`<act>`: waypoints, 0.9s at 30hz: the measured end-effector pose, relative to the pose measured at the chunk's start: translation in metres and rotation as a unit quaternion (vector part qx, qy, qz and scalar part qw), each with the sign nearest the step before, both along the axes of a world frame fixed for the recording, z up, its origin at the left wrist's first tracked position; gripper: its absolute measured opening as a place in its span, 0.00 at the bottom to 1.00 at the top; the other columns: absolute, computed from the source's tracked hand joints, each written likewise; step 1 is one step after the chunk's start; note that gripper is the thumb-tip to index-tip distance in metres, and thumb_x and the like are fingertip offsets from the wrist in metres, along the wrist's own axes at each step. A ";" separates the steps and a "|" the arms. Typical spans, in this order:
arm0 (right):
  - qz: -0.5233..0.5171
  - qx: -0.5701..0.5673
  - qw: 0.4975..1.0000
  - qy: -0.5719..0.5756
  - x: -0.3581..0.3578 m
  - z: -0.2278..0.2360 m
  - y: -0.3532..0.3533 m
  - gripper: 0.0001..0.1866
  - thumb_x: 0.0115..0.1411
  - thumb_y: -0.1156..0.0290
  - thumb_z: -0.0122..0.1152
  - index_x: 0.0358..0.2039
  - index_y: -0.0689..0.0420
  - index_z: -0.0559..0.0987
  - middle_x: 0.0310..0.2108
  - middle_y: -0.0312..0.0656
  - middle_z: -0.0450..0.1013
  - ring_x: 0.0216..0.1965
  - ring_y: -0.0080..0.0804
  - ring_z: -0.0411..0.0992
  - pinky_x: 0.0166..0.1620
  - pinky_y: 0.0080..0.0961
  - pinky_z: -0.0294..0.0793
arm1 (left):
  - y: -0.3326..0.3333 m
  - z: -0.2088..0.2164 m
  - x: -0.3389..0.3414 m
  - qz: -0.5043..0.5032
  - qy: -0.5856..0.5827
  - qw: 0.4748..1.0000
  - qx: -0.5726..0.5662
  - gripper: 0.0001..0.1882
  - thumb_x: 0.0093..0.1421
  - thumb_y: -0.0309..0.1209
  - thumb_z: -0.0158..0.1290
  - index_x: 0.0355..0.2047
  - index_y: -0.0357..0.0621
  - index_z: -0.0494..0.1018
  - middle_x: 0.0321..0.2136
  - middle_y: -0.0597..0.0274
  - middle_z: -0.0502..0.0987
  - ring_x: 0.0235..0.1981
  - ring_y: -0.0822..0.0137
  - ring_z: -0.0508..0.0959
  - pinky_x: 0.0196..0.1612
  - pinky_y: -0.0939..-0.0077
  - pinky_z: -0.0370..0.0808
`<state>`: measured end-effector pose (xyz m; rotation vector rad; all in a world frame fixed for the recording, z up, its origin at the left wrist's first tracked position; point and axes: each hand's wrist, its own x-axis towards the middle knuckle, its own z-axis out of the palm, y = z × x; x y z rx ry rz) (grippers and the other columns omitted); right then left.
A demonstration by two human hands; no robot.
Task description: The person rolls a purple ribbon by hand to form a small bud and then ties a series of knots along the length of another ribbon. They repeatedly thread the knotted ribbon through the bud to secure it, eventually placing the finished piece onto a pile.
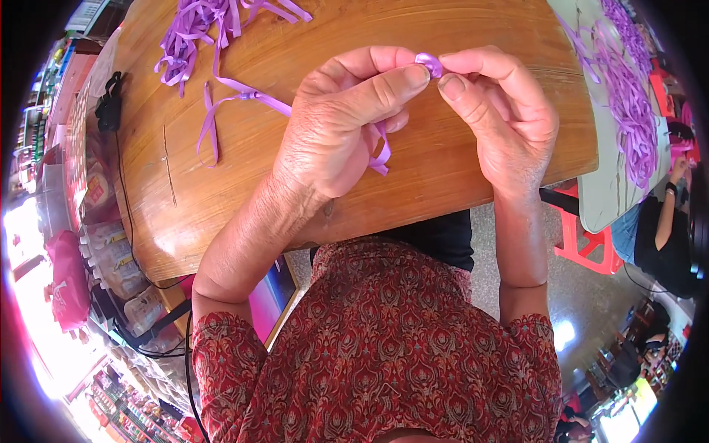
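Left hand: While its other fingers curl inward, the left hand (336, 122) pinches a folded purple ribbon (427, 65) between thumb and forefinger, at the upper centre of the frame.
Right hand: Opposite, the right hand (509, 122) brings thumb and forefinger close together at the fold's right edge; whether they grip it, I cannot tell from where I stand.
Fold: Glossy and small, it is held above the counter (443, 192), whose brown wooden top spans the upper part of the frame.
Ribbon end: Beneath the left hand, a purple ribbon end (380, 159) hangs into view.
Ribbon strand: Left of centre, a strand (269, 101) with a small gathered spot passes out of sight behind the left hand.
Ribbon pile: At the upper left, a tangled purple pile (196, 33) lies on the counter.
Neighbouring surface: At the right, a white counter (597, 199) bears a long heap of purple ribbons (631, 125).
Stool: Just beside the white counter's lower edge stands a red stool (611, 258).
Co-worker: At the far right, another person in a black top (650, 236) extends a forearm.
Garment: A red patterned garment (413, 347) fills the lower centre.
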<state>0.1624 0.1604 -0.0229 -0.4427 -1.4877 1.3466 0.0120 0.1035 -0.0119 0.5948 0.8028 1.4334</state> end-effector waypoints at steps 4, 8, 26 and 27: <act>0.004 0.030 0.999 -0.013 0.000 -0.003 0.003 0.07 0.55 0.84 0.60 0.36 0.66 0.76 0.33 0.38 0.74 0.36 0.19 0.69 0.42 0.17 0.69 | 0.001 -0.002 -0.002 -0.013 0.005 1.000 0.005 0.07 0.57 0.26 0.54 0.37 0.40 0.75 0.21 0.76 0.67 0.20 0.80 0.57 0.26 0.83 0.57; 0.007 0.024 0.999 -0.026 0.000 -0.003 0.003 0.08 0.56 0.86 0.57 0.37 0.67 0.75 0.35 0.39 0.72 0.36 0.21 0.71 0.40 0.16 0.72 | 0.001 -0.002 -0.001 -0.006 0.001 1.000 0.000 0.07 0.58 0.26 0.54 0.37 0.40 0.75 0.22 0.75 0.68 0.20 0.80 0.58 0.27 0.83 0.58; -0.113 0.208 0.959 -0.158 -0.001 0.008 0.003 0.04 0.53 0.87 0.57 0.29 0.66 0.75 0.28 0.35 0.71 0.28 0.18 0.66 0.34 0.14 0.65 | -0.002 0.002 0.002 0.036 0.128 0.991 0.004 0.07 0.56 0.27 0.57 0.35 0.41 0.74 0.23 0.74 0.71 0.21 0.85 0.66 0.18 0.92 0.61; -0.108 0.199 0.961 -0.160 -0.001 0.008 0.003 0.04 0.53 0.87 0.57 0.29 0.66 0.75 0.27 0.34 0.70 0.28 0.17 0.65 0.33 0.13 0.65 | -0.002 0.001 0.001 0.033 0.134 0.990 0.006 0.07 0.56 0.26 0.57 0.35 0.41 0.74 0.23 0.74 0.71 0.21 0.85 0.66 0.19 0.92 0.62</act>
